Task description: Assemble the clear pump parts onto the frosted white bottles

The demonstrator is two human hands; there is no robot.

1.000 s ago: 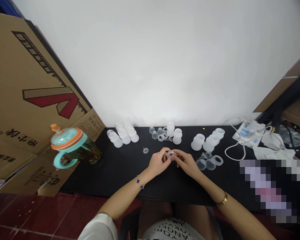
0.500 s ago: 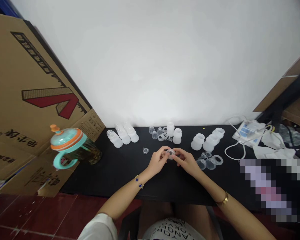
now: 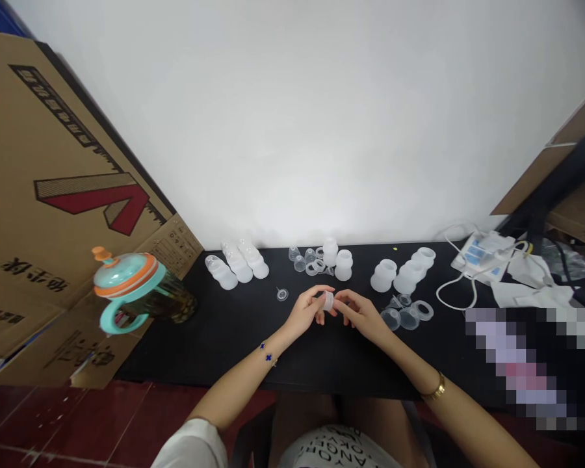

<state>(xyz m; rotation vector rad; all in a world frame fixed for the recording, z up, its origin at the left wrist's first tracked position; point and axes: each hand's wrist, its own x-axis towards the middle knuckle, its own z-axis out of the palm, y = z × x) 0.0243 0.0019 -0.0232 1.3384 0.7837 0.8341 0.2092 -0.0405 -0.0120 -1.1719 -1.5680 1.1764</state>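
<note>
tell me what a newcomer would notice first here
Probably the turquoise-and-orange lidded jug at the left end of the black table, vivid beside a big cardboard box. Next, likely, near the table's middle, the left hand holding a small translucent piece, with the right hand close by on its other side.

Eight white bottles (image 3: 343, 266) on the table (image 3: 322, 357), two hands at one white collar (image 3: 328, 301)!
Count them across: three capped bottles (image 3: 244, 270) on the left, two open bottles in the middle, three more open bottles (image 3: 384, 278) to the right! Three clear domes (image 3: 299, 264) in the centre cluster, its overlapping rings (image 3: 312, 273) too tangled to tally. One stemmed disc (image 3: 282, 295) alone; on the right, one loose ring (image 3: 429, 312) and two wide clear covers (image 3: 409, 318). One lidded jug (image 3: 153, 298), two bracelets (image 3: 439, 388)!
</note>
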